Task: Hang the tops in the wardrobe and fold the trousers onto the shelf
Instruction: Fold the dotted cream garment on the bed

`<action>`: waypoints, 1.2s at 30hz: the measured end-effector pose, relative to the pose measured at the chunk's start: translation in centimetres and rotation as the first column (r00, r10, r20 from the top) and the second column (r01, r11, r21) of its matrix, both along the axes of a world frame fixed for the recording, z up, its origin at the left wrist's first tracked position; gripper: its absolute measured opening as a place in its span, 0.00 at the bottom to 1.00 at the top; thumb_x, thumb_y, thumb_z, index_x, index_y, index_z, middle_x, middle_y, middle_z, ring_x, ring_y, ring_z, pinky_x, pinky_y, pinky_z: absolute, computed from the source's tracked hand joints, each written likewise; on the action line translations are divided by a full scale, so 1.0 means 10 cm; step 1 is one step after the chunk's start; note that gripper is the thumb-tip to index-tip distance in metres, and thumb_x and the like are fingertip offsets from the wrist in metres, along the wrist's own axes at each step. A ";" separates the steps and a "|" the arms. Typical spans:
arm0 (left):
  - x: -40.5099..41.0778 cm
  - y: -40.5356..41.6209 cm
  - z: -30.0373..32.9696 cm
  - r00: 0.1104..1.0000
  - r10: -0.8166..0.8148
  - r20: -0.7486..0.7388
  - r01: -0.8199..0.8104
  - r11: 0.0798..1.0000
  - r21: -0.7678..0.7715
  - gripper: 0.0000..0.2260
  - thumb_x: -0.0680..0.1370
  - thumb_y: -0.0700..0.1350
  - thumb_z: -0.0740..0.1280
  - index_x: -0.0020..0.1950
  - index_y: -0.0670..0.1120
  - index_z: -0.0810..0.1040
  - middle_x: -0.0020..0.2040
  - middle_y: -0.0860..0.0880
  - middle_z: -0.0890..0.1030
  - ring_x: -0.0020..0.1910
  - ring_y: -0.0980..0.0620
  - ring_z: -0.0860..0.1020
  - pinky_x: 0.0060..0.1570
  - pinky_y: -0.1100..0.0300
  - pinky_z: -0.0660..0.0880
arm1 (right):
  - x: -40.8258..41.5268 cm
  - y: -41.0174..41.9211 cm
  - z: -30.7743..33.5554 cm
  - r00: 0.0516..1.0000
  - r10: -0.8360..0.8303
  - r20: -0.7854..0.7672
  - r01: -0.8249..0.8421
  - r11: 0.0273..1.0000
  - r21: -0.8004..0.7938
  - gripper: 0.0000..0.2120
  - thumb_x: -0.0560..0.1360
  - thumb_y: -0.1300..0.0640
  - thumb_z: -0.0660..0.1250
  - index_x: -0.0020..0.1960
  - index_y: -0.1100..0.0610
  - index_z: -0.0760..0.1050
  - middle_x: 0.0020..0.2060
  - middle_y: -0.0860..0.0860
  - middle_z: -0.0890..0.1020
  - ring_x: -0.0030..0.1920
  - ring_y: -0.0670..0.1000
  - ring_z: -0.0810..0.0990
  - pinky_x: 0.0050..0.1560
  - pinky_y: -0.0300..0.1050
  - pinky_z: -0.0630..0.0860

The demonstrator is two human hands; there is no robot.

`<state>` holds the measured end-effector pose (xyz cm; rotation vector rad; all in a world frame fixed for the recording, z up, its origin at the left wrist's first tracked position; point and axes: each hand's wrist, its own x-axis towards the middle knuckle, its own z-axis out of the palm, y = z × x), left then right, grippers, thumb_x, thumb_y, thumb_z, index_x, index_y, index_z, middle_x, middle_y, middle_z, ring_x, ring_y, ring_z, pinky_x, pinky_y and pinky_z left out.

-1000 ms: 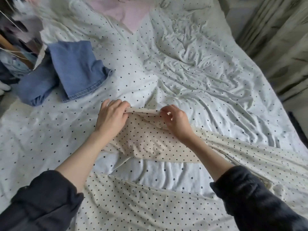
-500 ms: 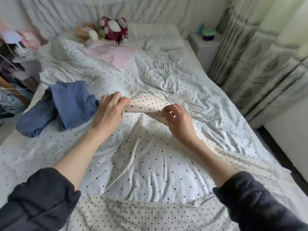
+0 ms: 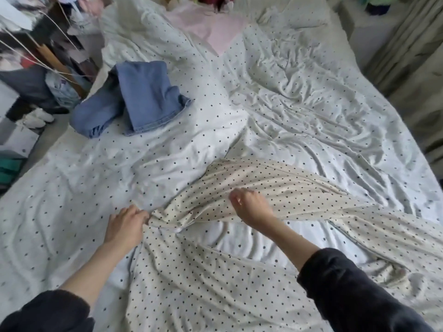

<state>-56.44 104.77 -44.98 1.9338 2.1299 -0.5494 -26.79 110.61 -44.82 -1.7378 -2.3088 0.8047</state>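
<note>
While both forearms reach out over the bed point(image 3: 311, 130), we find the cream dotted trousers point(image 3: 275, 188) spread across the dotted sheet, directly under and between the two hands. The left hand point(image 3: 123, 227) lies knuckles-up with its fingertips curled into a bunched gather of the cream fabric just to its right; we read this as a pinch on the cloth. The right hand point(image 3: 250, 207) is curled over a fold of the same garment, fingers closed on the fabric, which is lifted slightly beneath it. From the right hand, one band of the garment runs away to the right and toward the bed's edge. From the left hand, a second band runs back toward the person, passing between the two dark sleeves point(image 3: 354, 291). A strip of white sheet shows between these two bands, below the right wrist. Folded blue jeans point(image 3: 146, 97) lie well beyond the left hand, apart from it. A pink garment point(image 3: 211, 27) lies farther still.
</note>
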 end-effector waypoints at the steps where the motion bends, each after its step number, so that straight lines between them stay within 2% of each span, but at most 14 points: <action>1: 0.02 0.05 -0.05 0.994 0.068 0.082 -0.069 0.997 0.018 0.15 0.80 0.41 0.58 0.64 0.53 0.73 0.62 0.51 0.72 0.61 0.50 0.70 0.56 0.57 0.66 | -0.03 0.14 -0.01 1.000 -0.019 0.023 0.018 0.998 0.054 0.14 0.82 0.55 0.53 0.54 0.59 0.76 0.52 0.55 0.81 0.48 0.55 0.79 0.48 0.44 0.74; 5: 0.26 0.29 -0.19 0.879 0.229 0.419 -0.330 0.925 0.187 0.11 0.81 0.43 0.58 0.61 0.44 0.75 0.59 0.45 0.76 0.56 0.44 0.76 0.53 0.52 0.72 | -0.13 0.69 -0.04 0.984 -0.051 0.169 0.030 0.991 0.128 0.17 0.82 0.51 0.53 0.66 0.56 0.70 0.63 0.53 0.74 0.65 0.53 0.69 0.64 0.51 0.63; 8: 0.33 0.41 -0.34 0.741 0.412 0.531 -0.525 0.848 0.075 0.13 0.80 0.51 0.59 0.57 0.43 0.74 0.53 0.47 0.77 0.54 0.44 0.77 0.50 0.54 0.73 | -0.31 1.04 -0.13 0.958 -0.022 0.286 -0.003 0.996 0.087 0.23 0.81 0.44 0.51 0.71 0.55 0.64 0.69 0.53 0.69 0.69 0.53 0.65 0.68 0.54 0.59; 10: 0.32 0.43 -0.45 0.711 0.466 0.526 -0.525 0.850 -0.043 0.13 0.78 0.55 0.63 0.52 0.45 0.74 0.46 0.51 0.77 0.50 0.47 0.78 0.43 0.58 0.72 | -0.49 1.23 -0.23 0.934 0.036 0.354 -0.035 0.999 -0.007 0.25 0.80 0.42 0.50 0.71 0.55 0.64 0.69 0.54 0.69 0.70 0.54 0.64 0.69 0.57 0.57; 14: 0.30 0.40 -0.50 0.734 0.426 0.528 -0.387 0.902 -0.190 0.12 0.73 0.52 0.72 0.39 0.50 0.70 0.33 0.55 0.71 0.33 0.57 0.71 0.28 0.66 0.60 | -0.78 1.42 -0.38 0.839 0.156 0.521 -0.131 0.988 -0.085 0.17 0.79 0.43 0.55 0.50 0.56 0.72 0.50 0.54 0.77 0.59 0.55 0.72 0.64 0.56 0.60; 17: 0.25 0.37 -0.45 0.686 0.426 0.590 -0.383 0.901 -0.205 0.15 0.72 0.48 0.73 0.33 0.49 0.67 0.31 0.53 0.69 0.31 0.54 0.68 0.29 0.62 0.59 | -0.91 1.48 -0.40 0.811 0.173 0.560 -0.105 0.983 -0.151 0.10 0.77 0.49 0.61 0.43 0.56 0.70 0.34 0.50 0.70 0.50 0.55 0.73 0.64 0.54 0.61; 19: 0.21 0.39 -0.34 0.663 0.387 0.641 -0.422 0.900 -0.107 0.12 0.72 0.45 0.72 0.36 0.49 0.69 0.32 0.53 0.69 0.34 0.51 0.69 0.32 0.59 0.61 | -0.93 1.55 -0.36 0.893 0.130 0.432 -0.016 0.966 -0.257 0.12 0.75 0.53 0.65 0.37 0.57 0.67 0.32 0.50 0.68 0.44 0.55 0.73 0.56 0.52 0.65; 21: 0.16 0.44 -0.17 0.739 0.224 0.636 -0.399 0.905 0.145 0.07 0.73 0.43 0.72 0.43 0.47 0.75 0.36 0.55 0.73 0.36 0.50 0.72 0.35 0.60 0.64 | -0.87 1.63 -0.24 0.996 -0.015 0.088 0.048 0.919 -0.392 0.17 0.72 0.53 0.70 0.32 0.57 0.66 0.29 0.51 0.68 0.33 0.52 0.67 0.39 0.46 0.64; 24: 0.10 0.46 -0.01 0.870 -0.127 0.476 -0.173 0.827 0.536 0.10 0.67 0.34 0.74 0.46 0.39 0.78 0.41 0.47 0.77 0.35 0.45 0.76 0.39 0.56 0.72 | -0.73 1.64 0.00 0.889 -0.260 -0.378 0.092 0.909 -0.407 0.08 0.73 0.56 0.71 0.42 0.59 0.73 0.34 0.50 0.73 0.33 0.47 0.69 0.30 0.37 0.65; 26: 0.07 0.38 -0.08 0.913 -0.179 0.368 -0.066 0.823 0.564 0.11 0.65 0.31 0.73 0.45 0.39 0.78 0.42 0.45 0.77 0.37 0.45 0.77 0.40 0.52 0.76 | -0.62 1.62 0.02 0.827 -0.303 -0.475 0.090 0.903 -0.420 0.09 0.74 0.61 0.70 0.51 0.60 0.73 0.40 0.52 0.77 0.39 0.50 0.74 0.30 0.33 0.67; 29: 0.07 0.26 -0.33 0.907 0.032 0.419 -0.172 0.938 0.302 0.12 0.72 0.41 0.72 0.54 0.42 0.77 0.54 0.46 0.75 0.52 0.45 0.76 0.50 0.50 0.74 | -0.60 1.62 -0.13 0.927 -0.223 -0.301 0.056 0.877 -0.477 0.20 0.73 0.57 0.71 0.61 0.60 0.70 0.50 0.57 0.80 0.49 0.55 0.77 0.41 0.40 0.71; 32: 0.05 0.28 -0.47 0.776 0.288 0.561 -0.423 0.897 0.125 0.22 0.75 0.55 0.67 0.65 0.47 0.71 0.62 0.50 0.71 0.63 0.49 0.70 0.59 0.53 0.69 | -0.74 1.66 -0.29 0.994 -0.083 -0.075 0.039 0.887 -0.459 0.31 0.72 0.45 0.70 0.68 0.61 0.66 0.58 0.59 0.77 0.58 0.57 0.75 0.58 0.49 0.71; 34: 0.05 0.36 -0.51 0.780 0.328 0.533 -0.458 0.880 0.129 0.26 0.73 0.61 0.66 0.66 0.49 0.69 0.61 0.51 0.73 0.62 0.50 0.71 0.59 0.52 0.69 | -0.87 1.70 -0.36 0.999 -0.020 0.048 0.039 0.908 -0.418 0.33 0.72 0.38 0.66 0.65 0.61 0.70 0.54 0.57 0.78 0.58 0.57 0.76 0.59 0.49 0.72; 36: 0.06 0.45 -0.51 0.769 0.379 0.514 -0.474 0.879 0.061 0.28 0.72 0.62 0.67 0.66 0.49 0.69 0.60 0.52 0.74 0.61 0.51 0.73 0.59 0.52 0.69 | -0.98 1.74 -0.44 0.988 0.019 0.155 0.048 0.907 -0.419 0.30 0.70 0.33 0.65 0.54 0.60 0.75 0.44 0.54 0.78 0.52 0.56 0.77 0.58 0.51 0.73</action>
